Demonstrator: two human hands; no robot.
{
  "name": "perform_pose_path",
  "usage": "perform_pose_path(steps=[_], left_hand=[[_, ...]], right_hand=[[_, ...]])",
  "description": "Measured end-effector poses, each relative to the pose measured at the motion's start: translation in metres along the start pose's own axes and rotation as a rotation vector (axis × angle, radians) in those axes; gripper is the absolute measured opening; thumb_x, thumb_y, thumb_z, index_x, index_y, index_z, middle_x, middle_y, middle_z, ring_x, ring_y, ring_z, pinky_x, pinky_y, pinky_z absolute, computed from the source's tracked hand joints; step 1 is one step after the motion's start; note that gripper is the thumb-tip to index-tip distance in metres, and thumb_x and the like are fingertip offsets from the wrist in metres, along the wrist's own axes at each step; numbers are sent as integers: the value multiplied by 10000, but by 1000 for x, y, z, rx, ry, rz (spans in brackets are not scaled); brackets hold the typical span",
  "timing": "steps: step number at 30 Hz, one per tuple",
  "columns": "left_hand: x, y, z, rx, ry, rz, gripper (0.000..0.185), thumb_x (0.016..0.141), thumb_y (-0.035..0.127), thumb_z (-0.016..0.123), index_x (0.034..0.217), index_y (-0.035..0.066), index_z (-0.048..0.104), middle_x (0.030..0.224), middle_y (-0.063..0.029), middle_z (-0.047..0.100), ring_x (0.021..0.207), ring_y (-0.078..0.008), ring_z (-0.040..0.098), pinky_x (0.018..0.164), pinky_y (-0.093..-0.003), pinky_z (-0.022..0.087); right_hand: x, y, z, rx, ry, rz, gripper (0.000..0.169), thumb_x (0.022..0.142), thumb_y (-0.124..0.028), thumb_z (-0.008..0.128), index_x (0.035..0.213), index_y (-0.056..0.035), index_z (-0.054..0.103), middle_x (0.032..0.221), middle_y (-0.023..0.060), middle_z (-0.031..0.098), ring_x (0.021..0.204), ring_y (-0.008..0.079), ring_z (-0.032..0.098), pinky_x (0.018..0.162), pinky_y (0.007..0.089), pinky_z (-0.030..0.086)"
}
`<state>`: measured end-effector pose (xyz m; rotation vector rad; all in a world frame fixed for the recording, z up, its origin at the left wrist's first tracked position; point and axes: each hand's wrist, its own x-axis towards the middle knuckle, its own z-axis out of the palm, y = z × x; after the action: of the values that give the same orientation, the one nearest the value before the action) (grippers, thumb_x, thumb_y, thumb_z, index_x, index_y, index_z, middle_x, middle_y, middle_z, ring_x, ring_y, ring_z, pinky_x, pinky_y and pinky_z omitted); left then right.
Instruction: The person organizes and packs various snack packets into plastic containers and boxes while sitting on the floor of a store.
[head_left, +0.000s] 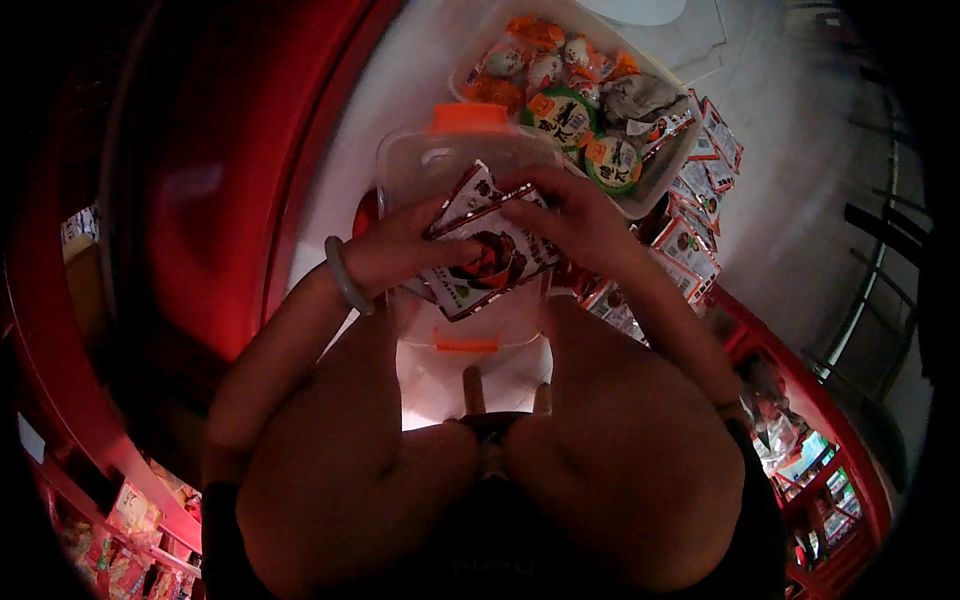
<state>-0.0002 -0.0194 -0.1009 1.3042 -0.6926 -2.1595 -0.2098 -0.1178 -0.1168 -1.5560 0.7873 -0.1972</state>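
My left hand (397, 251), with a pale bangle at the wrist, grips printed snack packets (491, 262), its thumb across the front of the top one. At the upper right edge of the packets, my right hand (559, 214) holds them with bent fingers. Below both hands lies a clear plastic box (409, 150) with orange latches (470, 116), between my thighs. Whether its lid is on cannot be told. How many packets are in my hands is unclear, since they overlap.
Behind the box stands a translucent tub (667, 187) holding wrapped eggs, round green-edged packs and a crumpled grey bag. Many similar packets (686, 251) lie in rows to the right. Red plastic baskets (757, 330) with packaged goods stand lower right; a red panel (247, 187) rises at left.
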Motion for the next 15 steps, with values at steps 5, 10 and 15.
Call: perform_pose_path(steps=[5, 10, 15], left_hand=[[-6, 0, -2, -47, -71, 60, 510, 856, 198, 665, 1281, 9, 457, 1159, -74, 588, 1050, -146, 552, 922, -311, 458], [-8, -7, -1, -56, 25, 126, 515, 887, 226, 626, 1307, 8, 422, 1199, -82, 569, 1076, -148, 545, 938, -314, 452], [-9, -16, -8, -139, -1, 129, 491, 919, 246, 584, 1316, 18, 405, 1200, -78, 569, 1077, -127, 534, 928, -305, 448]], right_hand=[[-6, -14, 7, 99, 42, 149, 257, 862, -197, 658, 1067, -46, 628, 957, 64, 641, 875, 124, 574, 797, 294, 473], [7, 0, 6, 202, 13, 18, 460, 832, -141, 688, 1242, -25, 516, 1032, 40, 628, 966, 111, 562, 883, 291, 462], [1, -6, 7, 366, -139, 214, 524, 779, -170, 747, 1231, -24, 525, 999, 57, 668, 903, 128, 618, 821, 282, 499]])
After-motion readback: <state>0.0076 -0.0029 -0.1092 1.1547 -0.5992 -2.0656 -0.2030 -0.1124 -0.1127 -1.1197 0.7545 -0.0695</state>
